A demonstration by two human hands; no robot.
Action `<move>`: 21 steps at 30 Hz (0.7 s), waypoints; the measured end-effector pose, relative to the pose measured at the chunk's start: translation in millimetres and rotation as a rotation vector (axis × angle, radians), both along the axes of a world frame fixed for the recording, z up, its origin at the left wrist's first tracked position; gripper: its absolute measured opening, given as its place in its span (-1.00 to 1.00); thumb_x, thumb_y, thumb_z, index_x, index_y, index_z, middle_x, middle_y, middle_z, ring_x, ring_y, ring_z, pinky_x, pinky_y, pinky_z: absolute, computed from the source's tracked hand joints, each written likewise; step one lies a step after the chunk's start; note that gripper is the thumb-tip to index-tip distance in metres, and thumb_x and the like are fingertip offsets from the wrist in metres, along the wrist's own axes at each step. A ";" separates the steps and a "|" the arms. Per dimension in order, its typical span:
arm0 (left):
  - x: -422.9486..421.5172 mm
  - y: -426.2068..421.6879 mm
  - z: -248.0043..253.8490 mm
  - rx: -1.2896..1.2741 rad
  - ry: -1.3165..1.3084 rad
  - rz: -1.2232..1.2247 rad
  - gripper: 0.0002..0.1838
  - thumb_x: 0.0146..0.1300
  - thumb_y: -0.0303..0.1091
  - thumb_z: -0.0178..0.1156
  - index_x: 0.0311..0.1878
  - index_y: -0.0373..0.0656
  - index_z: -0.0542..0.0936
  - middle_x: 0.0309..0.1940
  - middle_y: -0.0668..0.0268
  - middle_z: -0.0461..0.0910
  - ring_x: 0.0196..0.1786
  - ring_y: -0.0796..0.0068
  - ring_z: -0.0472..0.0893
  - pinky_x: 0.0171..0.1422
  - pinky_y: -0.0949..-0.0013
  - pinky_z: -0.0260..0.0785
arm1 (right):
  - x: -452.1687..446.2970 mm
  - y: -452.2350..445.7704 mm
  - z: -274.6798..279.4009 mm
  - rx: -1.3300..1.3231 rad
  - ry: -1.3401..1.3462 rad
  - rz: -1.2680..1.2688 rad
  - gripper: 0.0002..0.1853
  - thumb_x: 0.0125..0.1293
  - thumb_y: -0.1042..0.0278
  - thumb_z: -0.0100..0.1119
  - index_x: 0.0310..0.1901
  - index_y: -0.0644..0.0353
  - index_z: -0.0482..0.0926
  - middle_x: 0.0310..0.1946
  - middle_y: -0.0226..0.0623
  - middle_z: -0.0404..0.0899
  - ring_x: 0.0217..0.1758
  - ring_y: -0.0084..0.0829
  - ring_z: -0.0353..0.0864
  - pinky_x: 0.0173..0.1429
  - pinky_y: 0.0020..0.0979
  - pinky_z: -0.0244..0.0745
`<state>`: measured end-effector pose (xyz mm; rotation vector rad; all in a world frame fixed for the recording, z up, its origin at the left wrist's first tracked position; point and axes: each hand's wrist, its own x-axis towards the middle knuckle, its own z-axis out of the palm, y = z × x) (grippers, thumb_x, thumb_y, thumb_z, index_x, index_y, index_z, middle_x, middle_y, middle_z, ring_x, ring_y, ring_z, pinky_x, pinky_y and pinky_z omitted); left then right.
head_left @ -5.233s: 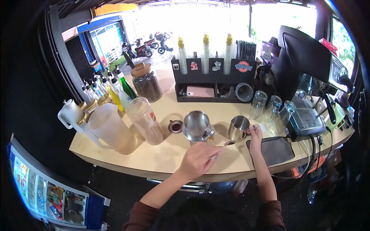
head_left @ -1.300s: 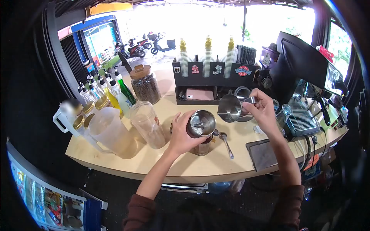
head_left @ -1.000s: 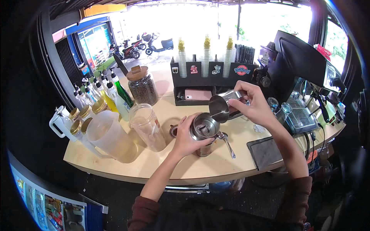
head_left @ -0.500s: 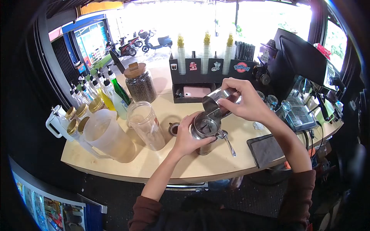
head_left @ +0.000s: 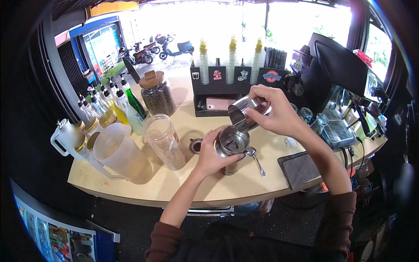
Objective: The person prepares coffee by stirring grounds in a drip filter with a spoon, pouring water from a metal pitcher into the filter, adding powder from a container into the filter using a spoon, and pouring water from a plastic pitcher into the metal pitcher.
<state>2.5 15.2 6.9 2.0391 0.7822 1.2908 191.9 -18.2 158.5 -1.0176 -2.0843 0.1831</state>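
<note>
My left hand (head_left: pixel 213 153) is wrapped round the side of a metal-rimmed vessel (head_left: pixel 224 150), with dark matter visible inside its mouth. A slim silver handle or spoon (head_left: pixel 260 167) slants down from its right side; I cannot tell which. Its lower part looks brownish and see-through. My right hand (head_left: pixel 274 109) grips a shiny steel pitcher (head_left: pixel 238 114), tilted left and down so that its lip sits right at the vessel's rim. Whether liquid is flowing is unclear. A small brown-filled cup (head_left: pixel 196 146) stands left of the left hand.
A clear plastic jar (head_left: pixel 163 137) and a frosted jug (head_left: pixel 124 153) stand to the left, with pump bottles (head_left: pixel 126 107) behind. A coffee bean jar (head_left: pixel 157 97) and a black cup organizer (head_left: pixel 224 98) line the back. A dark cloth (head_left: pixel 299 169) and an espresso machine (head_left: pixel 338 124) are right.
The camera view has shifted very slightly. Both hands keep their holds, and the pitcher stays tilted over the vessel's mouth.
</note>
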 end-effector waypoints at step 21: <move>-5.0 0.3 25.1 0.290 0.157 0.228 -0.15 -0.32 -0.20 0.58 0.16 -0.07 0.44 0.03 0.24 0.57 0.11 0.10 0.53 0.46 0.01 0.05 | 74.4 3.6 -65.5 -0.269 0.763 -0.038 -0.85 0.19 0.55 0.25 -0.42 0.17 0.44 -0.49 -0.50 0.51 -0.43 -0.76 0.43 -0.33 -0.67 0.31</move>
